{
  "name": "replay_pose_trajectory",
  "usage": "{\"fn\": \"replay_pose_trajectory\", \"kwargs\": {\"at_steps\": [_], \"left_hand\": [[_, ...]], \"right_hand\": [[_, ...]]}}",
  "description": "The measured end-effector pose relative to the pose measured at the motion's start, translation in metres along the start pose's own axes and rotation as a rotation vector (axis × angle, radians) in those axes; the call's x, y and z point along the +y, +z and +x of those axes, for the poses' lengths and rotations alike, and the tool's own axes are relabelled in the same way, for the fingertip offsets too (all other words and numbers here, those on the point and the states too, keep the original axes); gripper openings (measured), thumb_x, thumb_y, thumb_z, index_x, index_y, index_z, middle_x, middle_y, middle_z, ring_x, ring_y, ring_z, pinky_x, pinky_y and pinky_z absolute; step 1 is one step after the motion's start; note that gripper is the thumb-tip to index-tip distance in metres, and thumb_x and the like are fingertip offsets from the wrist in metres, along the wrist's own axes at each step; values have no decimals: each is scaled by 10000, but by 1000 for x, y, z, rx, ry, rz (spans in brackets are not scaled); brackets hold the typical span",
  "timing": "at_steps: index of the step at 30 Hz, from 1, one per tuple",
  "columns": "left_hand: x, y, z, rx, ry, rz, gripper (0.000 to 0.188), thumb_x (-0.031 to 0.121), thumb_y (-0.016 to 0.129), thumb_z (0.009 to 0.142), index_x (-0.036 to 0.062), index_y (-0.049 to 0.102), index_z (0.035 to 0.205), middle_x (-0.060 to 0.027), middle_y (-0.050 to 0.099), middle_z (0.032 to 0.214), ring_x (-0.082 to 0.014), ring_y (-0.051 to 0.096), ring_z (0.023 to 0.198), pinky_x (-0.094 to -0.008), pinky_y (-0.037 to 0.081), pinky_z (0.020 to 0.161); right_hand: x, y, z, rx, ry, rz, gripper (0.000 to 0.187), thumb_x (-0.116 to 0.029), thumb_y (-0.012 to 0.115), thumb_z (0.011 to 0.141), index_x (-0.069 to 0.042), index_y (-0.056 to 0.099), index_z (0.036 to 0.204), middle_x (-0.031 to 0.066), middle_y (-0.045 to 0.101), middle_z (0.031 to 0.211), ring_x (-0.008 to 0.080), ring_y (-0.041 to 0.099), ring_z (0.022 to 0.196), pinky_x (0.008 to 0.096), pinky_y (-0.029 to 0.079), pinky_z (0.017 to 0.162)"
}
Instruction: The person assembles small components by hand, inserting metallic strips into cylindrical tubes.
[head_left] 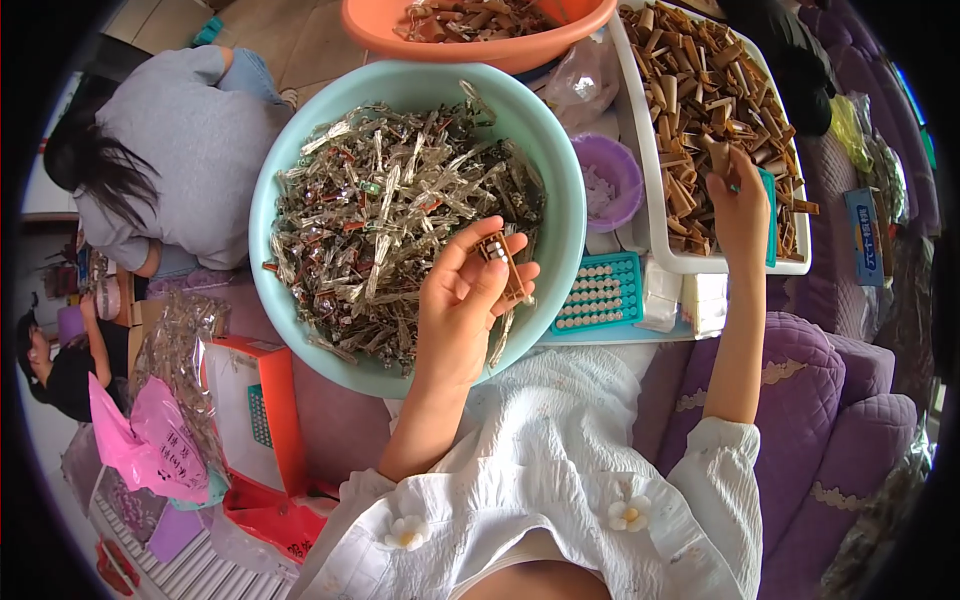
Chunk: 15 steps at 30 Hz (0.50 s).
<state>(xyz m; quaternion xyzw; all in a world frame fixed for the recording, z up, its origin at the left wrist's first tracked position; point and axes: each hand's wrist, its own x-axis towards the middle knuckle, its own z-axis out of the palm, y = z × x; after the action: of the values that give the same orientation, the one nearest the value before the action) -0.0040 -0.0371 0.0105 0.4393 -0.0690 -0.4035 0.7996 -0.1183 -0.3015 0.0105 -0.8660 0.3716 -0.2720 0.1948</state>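
Note:
My left hand [462, 295] is closed over the near right part of a mint-green basin [568, 200]. Its thumb and fingers pinch a small brown, trough-like piece [500, 262] with shiny, silvery bits on it. Filling the basin are many silvery, twisted bundles [385, 215] with dark and reddish parts. My right hand [742, 195] reaches over a white tray [655, 225] heaped with brown curved pieces [700, 80]. Between its fingertips is one brown curved piece [716, 153]. Part of a teal edge [769, 205] shows beside that hand.
A teal grid tray [632, 262] with rows of small whitish rounds sits right of the basin. Behind it stands a purple bowl [625, 165] of clear bits. An orange basin [480, 55] is at the far side. A person in grey [195, 150] bends at left, near a red-and-white box [292, 400].

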Motion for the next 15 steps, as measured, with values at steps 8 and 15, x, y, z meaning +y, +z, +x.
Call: {"fn": "replay_pose_trajectory", "kwargs": {"at_steps": [8, 15], "left_hand": [[-4, 2, 3, 73, 94, -186, 330, 79, 383, 885, 35, 362, 1212, -148, 500, 1080, -222, 533, 971, -319, 458, 830], [-6, 6, -4, 92, 232, -43, 355, 45, 457, 850, 2, 392, 1196, -135, 519, 1065, -219, 518, 996, -334, 443, 855]], "right_hand": [[-39, 4, -51, -193, 121, 508, 386, 45, 546, 743, -22, 501, 1121, 36, 525, 874, 91, 515, 756, 216, 436, 675], [-114, 19, -100, -293, 161, 891, 344, 84, 592, 684, -7, 570, 1015, 55, 594, 861, 115, 552, 766, 229, 446, 685]]}}
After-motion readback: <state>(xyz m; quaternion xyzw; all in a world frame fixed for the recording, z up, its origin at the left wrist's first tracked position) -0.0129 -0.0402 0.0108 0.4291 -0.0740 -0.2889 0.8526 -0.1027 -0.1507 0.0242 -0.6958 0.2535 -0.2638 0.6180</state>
